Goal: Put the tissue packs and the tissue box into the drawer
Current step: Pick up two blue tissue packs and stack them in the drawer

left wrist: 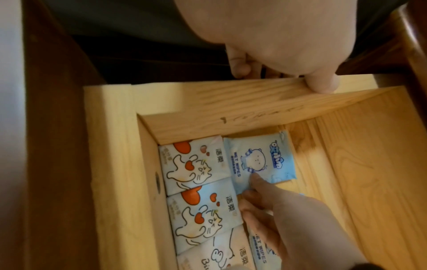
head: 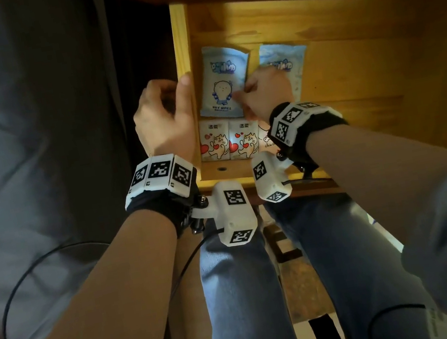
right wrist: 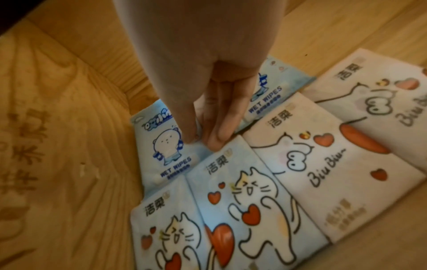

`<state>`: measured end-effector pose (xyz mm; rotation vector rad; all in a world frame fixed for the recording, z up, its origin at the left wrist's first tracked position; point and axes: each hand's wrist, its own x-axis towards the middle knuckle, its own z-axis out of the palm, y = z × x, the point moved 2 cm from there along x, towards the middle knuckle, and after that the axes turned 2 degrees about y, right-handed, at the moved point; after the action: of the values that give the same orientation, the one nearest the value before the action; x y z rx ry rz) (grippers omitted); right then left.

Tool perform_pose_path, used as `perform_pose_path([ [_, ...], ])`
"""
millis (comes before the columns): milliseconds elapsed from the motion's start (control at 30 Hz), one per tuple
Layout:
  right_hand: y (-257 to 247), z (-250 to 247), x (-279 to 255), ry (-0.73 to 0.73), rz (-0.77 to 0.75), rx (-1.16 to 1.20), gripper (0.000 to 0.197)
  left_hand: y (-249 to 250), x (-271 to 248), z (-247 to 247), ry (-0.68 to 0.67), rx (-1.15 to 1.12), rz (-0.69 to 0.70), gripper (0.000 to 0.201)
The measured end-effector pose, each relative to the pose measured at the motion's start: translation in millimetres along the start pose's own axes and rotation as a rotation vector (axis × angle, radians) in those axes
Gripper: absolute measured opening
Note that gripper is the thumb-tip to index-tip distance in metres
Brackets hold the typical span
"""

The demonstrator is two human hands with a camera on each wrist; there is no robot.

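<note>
Head view: both hands (head: 165,116) (head: 266,91) low at the open drawer (head: 181,42).

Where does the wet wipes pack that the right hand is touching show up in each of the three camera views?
Head: wet wipes pack, upper middle, inside the drawer by its left wall, right hand at its edge.
Left wrist: pack right of centre, with fingertips on its lower part.
Right wrist: pack left of centre, below the fingers.
Shared landmark: the cat tissue pack bordering it.
</note>
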<state>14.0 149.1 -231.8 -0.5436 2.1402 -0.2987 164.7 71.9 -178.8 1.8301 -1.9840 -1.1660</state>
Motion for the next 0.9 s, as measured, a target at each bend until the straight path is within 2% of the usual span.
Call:
perform_pose_path([
  [400,-6,2,0,-0.013,-0.044,-0.019,0.024,-1,-2,0,-0.011,-0.026,-0.032,0.04],
  [567,3,-12,-9,0.066,-0.062,-0.012,0.025,2,-4,3,0.005,-0.001,-0.042,0.042],
  [767,30,-30,-15,0.282,0.109,0.077,0.02,0,-7,6,0.012,0.011,-0.061,0.042],
  [900,43,-39,-16,0.39,0.237,0.076,0.048,0,-8,8,0.022,0.004,-0.068,0.041],
])
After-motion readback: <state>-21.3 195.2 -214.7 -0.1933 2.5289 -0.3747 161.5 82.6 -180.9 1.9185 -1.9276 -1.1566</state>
